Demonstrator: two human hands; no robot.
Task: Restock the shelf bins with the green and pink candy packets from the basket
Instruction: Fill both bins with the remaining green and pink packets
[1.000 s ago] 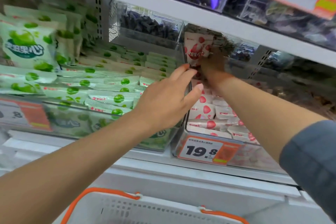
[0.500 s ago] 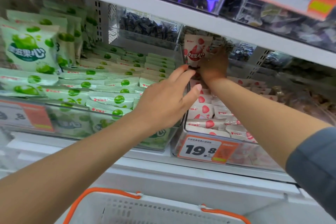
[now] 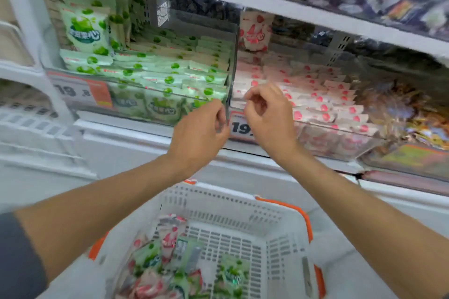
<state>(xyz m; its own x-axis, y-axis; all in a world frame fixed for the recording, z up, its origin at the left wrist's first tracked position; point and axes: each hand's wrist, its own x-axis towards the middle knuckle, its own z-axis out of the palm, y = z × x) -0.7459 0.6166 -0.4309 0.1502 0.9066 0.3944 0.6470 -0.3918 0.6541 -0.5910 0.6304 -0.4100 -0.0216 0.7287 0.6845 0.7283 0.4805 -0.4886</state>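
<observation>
Green candy packets (image 3: 167, 73) fill the clear left bin, with one packet (image 3: 85, 31) standing upright at its back. Pink candy packets (image 3: 320, 102) fill the right bin, and one pink packet (image 3: 255, 31) stands at its back. My left hand (image 3: 201, 131) and my right hand (image 3: 269, 114) hover side by side in front of the divider between the two bins. Both have loosely curled fingers and hold nothing. Below, the white basket (image 3: 286, 238) with orange handles holds several mixed green and pink packets (image 3: 175, 264) in its left part.
A white shelf (image 3: 303, 14) hangs above the bins with purple-wrapped goods on it. Price tags (image 3: 82, 92) sit on the bin fronts. A bin of brownish snacks (image 3: 398, 114) stands to the right. White shelving (image 3: 24, 114) is on the left.
My right hand has let go of the upright pink packet at the bin's back and drawn back to the front. My left hand has also pulled back. The view has tilted down onto the basket.
</observation>
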